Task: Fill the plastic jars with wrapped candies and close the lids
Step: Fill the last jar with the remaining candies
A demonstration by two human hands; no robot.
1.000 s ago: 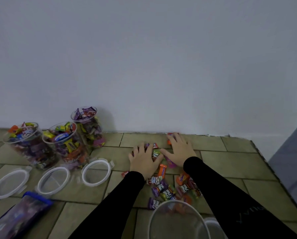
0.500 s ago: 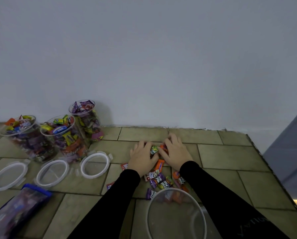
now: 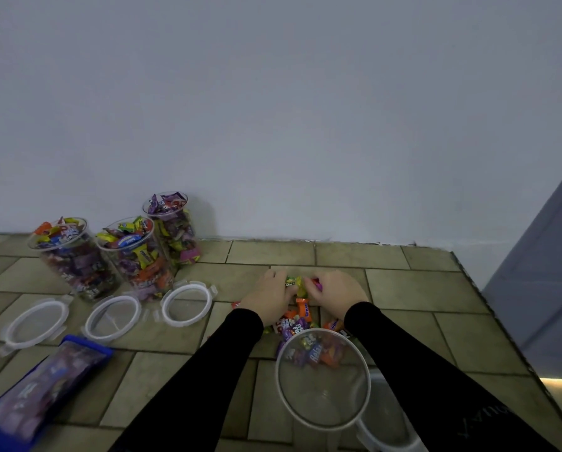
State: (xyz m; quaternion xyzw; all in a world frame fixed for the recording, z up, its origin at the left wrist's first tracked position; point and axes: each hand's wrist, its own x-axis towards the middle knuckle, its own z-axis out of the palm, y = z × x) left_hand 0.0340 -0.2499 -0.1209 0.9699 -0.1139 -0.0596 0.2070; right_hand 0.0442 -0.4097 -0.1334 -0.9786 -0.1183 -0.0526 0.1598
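Observation:
A pile of wrapped candies (image 3: 300, 316) lies on the tiled floor (image 3: 403, 288). My left hand (image 3: 269, 296) and right hand (image 3: 335, 295) cup the far end of the pile together, fingers curled round several candies (image 3: 294, 282) between them. Just in front of me stands an open clear plastic jar (image 3: 322, 380); some candies show through it. Its lid (image 3: 387, 429) lies to its right, partly hidden by my sleeve. Three jars heaped with candies (image 3: 74, 256), (image 3: 136, 256), (image 3: 175, 228) stand by the wall at the left, uncovered.
Three white-rimmed lids (image 3: 34, 324), (image 3: 113, 316), (image 3: 186, 303) lie in a row before the filled jars. A blue candy bag (image 3: 38, 383) lies at the lower left. A white wall runs behind; a grey door (image 3: 540, 278) stands at the right.
My hands have drawn together and closer to me, scooping candies from the far end of the pile. The open jar now shows more fully in front of me.

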